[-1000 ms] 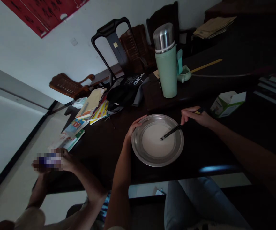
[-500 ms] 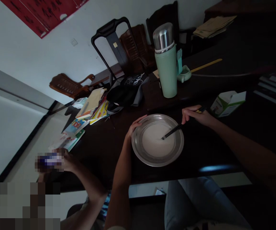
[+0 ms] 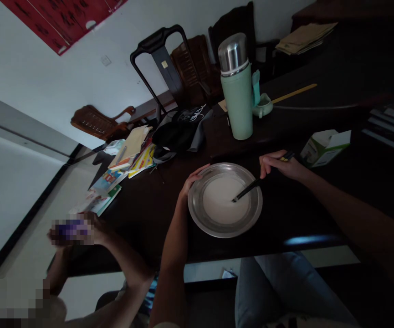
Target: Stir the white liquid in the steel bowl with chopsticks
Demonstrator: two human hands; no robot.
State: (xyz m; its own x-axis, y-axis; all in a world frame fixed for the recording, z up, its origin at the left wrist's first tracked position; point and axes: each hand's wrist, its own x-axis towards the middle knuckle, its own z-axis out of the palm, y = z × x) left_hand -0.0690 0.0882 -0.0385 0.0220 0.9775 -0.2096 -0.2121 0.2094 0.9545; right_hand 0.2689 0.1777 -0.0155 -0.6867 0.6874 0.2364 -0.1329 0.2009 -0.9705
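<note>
A round metal bowl [image 3: 224, 231] stands on the dark table, holding a smooth whitish liquid [image 3: 220, 200]. My left hand [image 3: 192, 180] grips the bowl's left side, fingers along the outer rim. Over the right rim, my right hand [image 3: 278, 165] is closed around black chopsticks [image 3: 248, 187]. They slant down to the left, and their tips dip into the liquid near its middle. To the right of that hand lies an opened green-and-white carton [image 3: 326, 148].
Behind the bowl stands a green thermos [image 3: 237, 100] with a small green cup [image 3: 263, 107] beside it. Books and papers [image 3: 131, 150] and a black bag [image 3: 179, 130] are at the left back. On the left, another person's hands [image 3: 94, 228] hold a blurred-out object.
The chopstick tips have shifted slightly right and down in the liquid. My left hand and the bowl stay put. The other person at the left has moved a little.
</note>
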